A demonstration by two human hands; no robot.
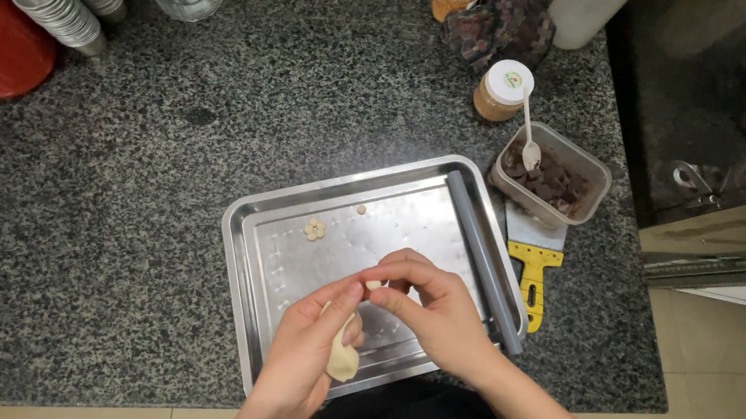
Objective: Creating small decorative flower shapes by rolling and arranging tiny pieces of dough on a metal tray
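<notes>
Pinching a small bit off a dough lump, over the tray at lower centre of frame.

The left hand (306, 347) has its grip closed on a pale, soft dough lump (342, 358); the right hand (436, 315) has a narrow fingertip grip nipping a tiny dough piece (373, 285) at the lump's top. Both are above the rectangular shiny steel tray (244, 232) on the speckled grey stone worktop (115, 171). A small flower-shaped dough piece (315, 229) and a dough dot (361, 209) lie toward the tray's upper part. Judged step: portioning petals; next calls for a clean pull-off and a light touch so the bit keeps its shape.

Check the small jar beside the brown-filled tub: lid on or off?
On. The small jar stands upright on the counter with its white lid covering the top.
</notes>
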